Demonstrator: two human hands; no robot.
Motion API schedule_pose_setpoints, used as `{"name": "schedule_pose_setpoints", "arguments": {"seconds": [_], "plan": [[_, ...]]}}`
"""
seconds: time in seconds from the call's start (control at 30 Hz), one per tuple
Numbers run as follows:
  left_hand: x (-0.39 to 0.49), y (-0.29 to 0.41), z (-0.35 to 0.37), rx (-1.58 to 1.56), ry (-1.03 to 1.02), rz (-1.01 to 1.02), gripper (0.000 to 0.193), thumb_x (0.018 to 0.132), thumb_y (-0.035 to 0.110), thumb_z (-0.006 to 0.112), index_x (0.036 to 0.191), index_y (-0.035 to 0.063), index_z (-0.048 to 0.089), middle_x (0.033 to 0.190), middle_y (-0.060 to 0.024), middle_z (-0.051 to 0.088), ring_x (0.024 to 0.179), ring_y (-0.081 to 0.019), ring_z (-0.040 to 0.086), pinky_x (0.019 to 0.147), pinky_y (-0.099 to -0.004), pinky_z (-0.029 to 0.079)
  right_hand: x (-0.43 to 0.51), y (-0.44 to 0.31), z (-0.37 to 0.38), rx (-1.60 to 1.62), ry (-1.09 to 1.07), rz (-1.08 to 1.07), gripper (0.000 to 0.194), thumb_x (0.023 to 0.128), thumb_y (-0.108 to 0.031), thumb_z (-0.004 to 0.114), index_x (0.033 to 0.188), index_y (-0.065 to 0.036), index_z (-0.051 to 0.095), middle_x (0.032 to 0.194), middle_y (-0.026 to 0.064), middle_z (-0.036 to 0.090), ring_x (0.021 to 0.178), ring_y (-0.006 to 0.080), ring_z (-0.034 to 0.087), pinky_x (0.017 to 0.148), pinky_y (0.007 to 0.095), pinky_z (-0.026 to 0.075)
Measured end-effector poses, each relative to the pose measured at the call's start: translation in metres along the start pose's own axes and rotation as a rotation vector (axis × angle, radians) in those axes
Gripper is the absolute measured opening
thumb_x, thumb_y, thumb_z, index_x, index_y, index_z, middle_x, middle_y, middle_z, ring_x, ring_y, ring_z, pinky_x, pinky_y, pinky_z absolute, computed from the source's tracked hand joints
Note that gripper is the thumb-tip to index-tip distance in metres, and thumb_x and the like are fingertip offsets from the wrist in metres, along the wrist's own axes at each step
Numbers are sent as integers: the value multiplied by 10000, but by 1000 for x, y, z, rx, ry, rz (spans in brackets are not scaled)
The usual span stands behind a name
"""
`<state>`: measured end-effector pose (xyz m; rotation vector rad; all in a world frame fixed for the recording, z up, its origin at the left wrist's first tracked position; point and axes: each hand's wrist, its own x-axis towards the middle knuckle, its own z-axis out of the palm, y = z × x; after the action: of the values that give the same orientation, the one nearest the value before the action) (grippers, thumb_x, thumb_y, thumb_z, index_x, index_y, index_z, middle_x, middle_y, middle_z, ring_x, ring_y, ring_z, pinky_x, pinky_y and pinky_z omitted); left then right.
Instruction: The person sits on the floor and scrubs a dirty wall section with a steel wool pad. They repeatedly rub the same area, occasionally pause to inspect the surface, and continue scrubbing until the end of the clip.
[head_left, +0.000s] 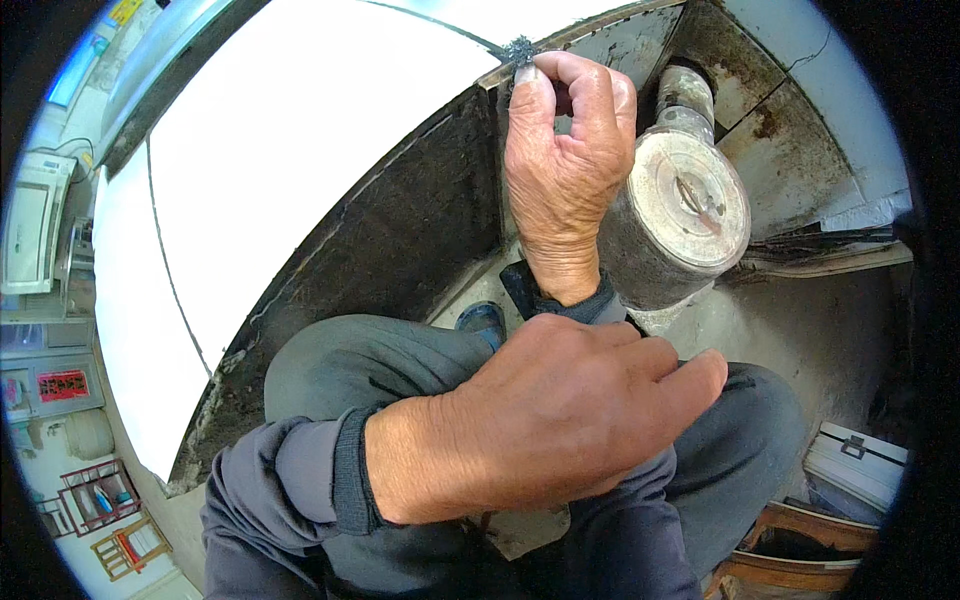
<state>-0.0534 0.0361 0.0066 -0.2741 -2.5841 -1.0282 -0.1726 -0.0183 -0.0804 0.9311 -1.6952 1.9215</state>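
Note:
My right hand (574, 150) reaches up to the corner of a bright white tiled platform (300, 142). Between its thumb and fingertips is a small dark tuft of what looks like steel wool (520, 50), held at the platform's edge trim. Nearer the camera, my left hand (547, 420) lies across my right forearm, back of the hand up. Its fingers curl downward and are mostly hidden, so whether it grips the sleeve (645, 487) does not show. Right of my right hand stands a round metal stove (667, 247) with a handled lid (690, 195).
A flue pipe (684, 97) runs from the stove into a stained tiled wall (787, 135). Below the platform is a dark side panel (390, 217). My knees flank the arms. At lower right are a white latched case (855, 457) and a wooden-framed container (802, 551).

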Motion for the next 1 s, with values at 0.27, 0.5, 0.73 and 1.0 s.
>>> {"name": "schedule_pose_setpoints", "arguments": {"seconds": [0.27,0.5,0.73,1.0], "plan": [[-2,1,-2,5,14,-6,444,868,110,659,1291,4,572,812,-110,648,758,-299,702,550,-429,520,7,4,0,-40,24,-218,146,874,-1,699,1006,-59,678,975,132,615,915,305,631,820,404,524],[-1,0,0,-20,26,-2,417,872,104,656,1270,8,575,818,-107,649,757,-308,698,567,-436,527,-3,-8,2,16,40,-163,146,882,-12,700,1022,-43,673,1027,134,609,940,296,635,855,403,529],[-2,0,-2,-7,18,-4,436,873,103,669,1287,10,571,809,-101,649,755,-298,698,556,-428,529,12,8,-3,98,43,113,76,917,-55,668,990,-34,672,945,143,627,898,324,627,811,419,519],[-1,-2,-1,-35,13,-14,458,865,98,690,1294,18,551,822,-111,645,759,-315,692,559,-436,529,14,6,-2,87,56,103,98,908,-52,682,1003,-46,662,960,138,623,868,328,618,798,417,510]]}}
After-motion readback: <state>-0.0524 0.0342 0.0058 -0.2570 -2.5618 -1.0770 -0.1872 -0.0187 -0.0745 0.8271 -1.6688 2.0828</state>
